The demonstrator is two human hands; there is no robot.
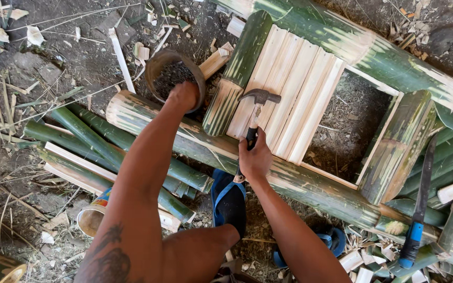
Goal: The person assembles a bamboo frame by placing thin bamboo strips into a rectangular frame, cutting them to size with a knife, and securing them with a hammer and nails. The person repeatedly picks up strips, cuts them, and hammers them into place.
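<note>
1. Your right hand (255, 157) is clenched around the dark handle of a claw hammer (255, 107); its grey metal head rests on the pale slats.
2. Your left hand (183, 96) reaches into a round rusty tin (159, 65) filled with small dark nails; its fingers are hidden inside, so you cannot tell whether they are closed on anything.
3. The bamboo frame (310, 186) lies right in front of you: thick green poles with a streaky, scraped skin form a ladder-like shape.
4. Flat split bamboo slats (289, 89), cream-coloured and smooth, sit side by side across the frame, touching one another; beside them an open gap shows the ground.
5. A long knife with a blue handle (414, 233) lies on bamboo poles at the right.
6. More green bamboo poles (95, 141) and split pieces lie to the left, near a short bamboo cup (91, 217).
7. The ground (43, 68) is dark bare earth strewn with pale chips, shavings and dry straw.
</note>
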